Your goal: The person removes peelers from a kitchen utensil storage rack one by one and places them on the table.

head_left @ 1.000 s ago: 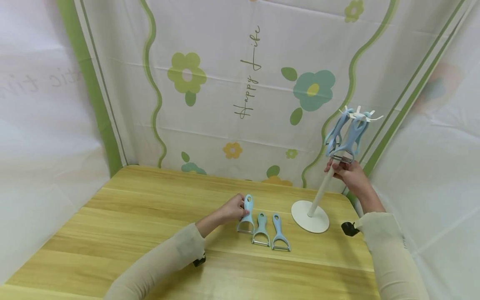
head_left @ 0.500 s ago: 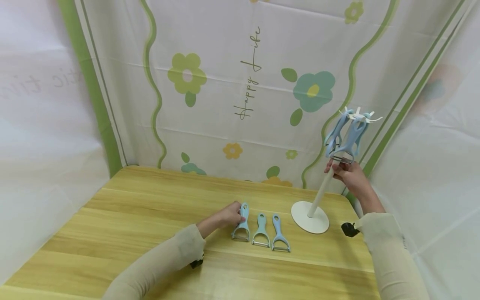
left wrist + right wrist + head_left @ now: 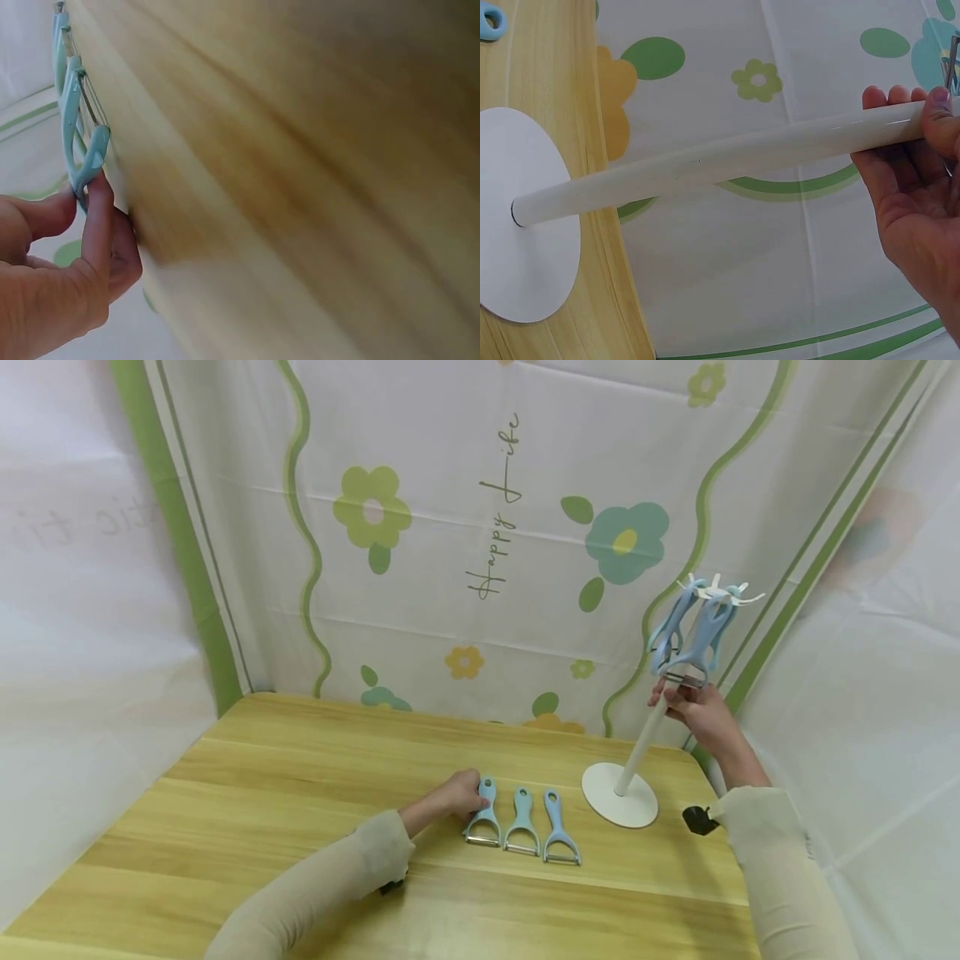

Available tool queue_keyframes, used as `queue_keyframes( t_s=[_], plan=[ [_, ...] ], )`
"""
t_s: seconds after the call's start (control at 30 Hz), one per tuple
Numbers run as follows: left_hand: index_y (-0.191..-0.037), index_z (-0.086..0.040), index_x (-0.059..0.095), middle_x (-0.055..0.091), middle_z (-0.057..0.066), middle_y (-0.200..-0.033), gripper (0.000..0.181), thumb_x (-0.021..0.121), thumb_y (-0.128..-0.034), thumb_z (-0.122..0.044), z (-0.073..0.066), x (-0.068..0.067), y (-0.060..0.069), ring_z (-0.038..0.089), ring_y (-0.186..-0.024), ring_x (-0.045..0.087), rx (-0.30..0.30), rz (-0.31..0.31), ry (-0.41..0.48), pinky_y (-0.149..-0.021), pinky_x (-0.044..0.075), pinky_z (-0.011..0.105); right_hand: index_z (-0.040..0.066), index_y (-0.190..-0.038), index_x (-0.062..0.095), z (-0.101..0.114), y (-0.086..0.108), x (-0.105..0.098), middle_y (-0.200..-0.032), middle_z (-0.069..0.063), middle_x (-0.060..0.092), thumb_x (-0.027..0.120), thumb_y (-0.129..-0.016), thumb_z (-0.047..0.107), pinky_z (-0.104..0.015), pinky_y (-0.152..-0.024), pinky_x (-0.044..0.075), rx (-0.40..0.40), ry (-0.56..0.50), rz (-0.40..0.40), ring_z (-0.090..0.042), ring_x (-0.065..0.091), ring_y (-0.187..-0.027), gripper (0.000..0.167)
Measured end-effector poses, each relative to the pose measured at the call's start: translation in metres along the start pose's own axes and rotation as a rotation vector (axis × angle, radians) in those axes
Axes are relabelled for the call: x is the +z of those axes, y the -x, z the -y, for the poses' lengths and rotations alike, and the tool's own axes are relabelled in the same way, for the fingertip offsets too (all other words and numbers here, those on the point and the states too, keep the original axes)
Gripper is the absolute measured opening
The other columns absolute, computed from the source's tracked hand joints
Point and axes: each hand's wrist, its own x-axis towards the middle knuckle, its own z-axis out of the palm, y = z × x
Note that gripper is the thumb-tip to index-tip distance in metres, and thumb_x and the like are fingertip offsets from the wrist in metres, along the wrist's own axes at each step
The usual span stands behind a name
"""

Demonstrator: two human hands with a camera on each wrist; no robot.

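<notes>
My left hand (image 3: 461,792) pinches a light blue Y-shaped peeler (image 3: 487,815) by its handle at the table surface. Thumb and fingers meet on that handle in the left wrist view, where the peeler (image 3: 73,127) points away from the hand. Just right of it lie a green peeler (image 3: 522,817) and a blue peeler (image 3: 556,821), side by side with blades toward me. Around the upper pole of a white stand (image 3: 643,745) curl the fingers of my right hand (image 3: 703,714). Several blue peelers (image 3: 703,635) hang from the hooks at its top, partly hiding each other.
The stand's round white base (image 3: 606,789) rests on the wooden table (image 3: 315,777) near its right back corner. Behind the table hangs a flower-patterned curtain (image 3: 450,568), with white sheets on both sides.
My left hand has brought the light blue peeler toward me and slightly left, down beside the other two, so they line up in a row. The right hand keeps its place on the pole.
</notes>
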Motion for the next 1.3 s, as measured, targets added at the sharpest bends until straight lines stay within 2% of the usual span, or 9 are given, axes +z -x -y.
queue_keyframes(
  t_s=[0.3,0.4,0.47,0.57,0.63,0.7,0.8,1.03,1.3],
  plan=[
    [-0.071,-0.005,0.05,0.042,-0.003,-0.053,0.028,0.067,-0.0926,-0.007,0.004,0.0,-0.001,0.009,-0.045,0.039,0.072,-0.017,-0.124,-0.043,0.033,0.016,-0.008,-0.114,0.052,-0.001,0.001,0.001,-0.098,0.002,0.067,0.051,-0.103,0.007,-0.018,-0.081,0.057,-0.035,-0.008,0.002,-0.007,0.068,-0.092,0.019],
    [-0.084,0.006,0.06,0.043,-0.004,-0.051,0.021,0.067,-0.0944,-0.011,0.004,-0.003,0.001,0.008,-0.044,0.04,0.045,-0.003,-0.136,-0.042,0.034,0.016,-0.008,-0.112,0.054,-0.002,0.0,0.002,-0.096,0.002,0.068,0.051,-0.103,0.008,-0.018,-0.081,0.057,-0.022,-0.005,-0.005,-0.008,0.068,-0.092,0.018],
    [-0.101,0.014,0.06,0.047,-0.001,-0.053,0.029,0.065,-0.096,-0.015,0.004,-0.006,0.002,0.009,-0.044,0.042,0.018,0.011,-0.117,-0.042,0.036,0.018,-0.01,-0.111,0.054,-0.002,0.0,0.003,-0.095,0.002,0.069,0.052,-0.103,0.008,-0.018,-0.081,0.057,-0.013,-0.009,-0.009,-0.008,0.068,-0.092,0.02],
    [-0.126,0.018,0.048,0.057,0.008,-0.066,0.049,0.063,-0.0988,-0.02,0.001,-0.011,0.003,0.014,-0.051,0.044,-0.005,0.03,-0.093,-0.049,0.04,0.023,-0.012,-0.112,0.053,-0.002,0.0,0.004,-0.094,0.003,0.069,0.053,-0.103,0.01,-0.018,-0.081,0.057,-0.003,0.008,-0.014,-0.008,0.068,-0.092,0.024],
    [-0.134,0.018,0.041,0.065,0.018,-0.09,0.058,0.063,-0.099,-0.022,-0.002,-0.014,0.004,0.021,-0.069,0.056,0.023,0.025,-0.109,-0.064,0.052,0.03,-0.013,-0.112,0.053,-0.001,0.001,0.004,-0.093,0.003,0.07,0.053,-0.102,0.011,-0.018,-0.081,0.057,0.002,0.015,-0.02,-0.008,0.068,-0.092,0.026],
    [-0.138,0.017,0.039,0.061,0.027,-0.114,0.062,0.063,-0.0987,-0.025,-0.007,-0.016,0.003,0.031,-0.093,0.061,0.07,0.006,-0.146,-0.083,0.055,0.041,-0.012,-0.112,0.053,0.0,0.001,0.004,-0.093,0.003,0.07,0.053,-0.102,0.011,-0.017,-0.081,0.057,0.008,0.025,-0.026,-0.007,0.068,-0.092,0.025],
    [-0.138,0.014,0.042,0.049,0.032,-0.136,0.061,0.065,-0.0977,-0.026,-0.017,-0.017,0.001,0.044,-0.124,0.051,0.158,-0.035,-0.172,-0.103,0.048,0.052,-0.01,-0.112,0.054,0.001,0.002,0.002,-0.093,0.003,0.069,0.053,-0.102,0.011,-0.017,-0.08,0.056,0.016,0.026,-0.032,-0.007,0.068,-0.091,0.023],
    [-0.138,0.008,0.046,0.053,0.025,-0.137,0.053,0.063,-0.0989,-0.023,-0.048,-0.022,-0.004,0.037,-0.126,0.054,0.37,-0.054,-0.093,-0.103,0.05,0.045,-0.006,-0.113,0.055,0.001,0.0,0.003,-0.096,0.005,0.067,0.053,-0.103,0.012,-0.017,-0.081,0.056,0.022,0.032,-0.026,-0.006,0.067,-0.092,0.021],
    [-0.138,-0.001,0.051,0.06,0.016,-0.135,0.046,0.061,-0.1006,-0.026,-0.104,-0.025,-0.005,0.026,-0.128,0.057,0.474,-0.077,-0.023,-0.106,0.049,0.036,-0.009,-0.116,0.051,0.0,0.001,0.002,-0.099,0.004,0.065,0.05,-0.104,0.008,-0.017,-0.082,0.056,0.004,0.039,-0.017,-0.006,0.068,-0.093,0.021]
  ],
)
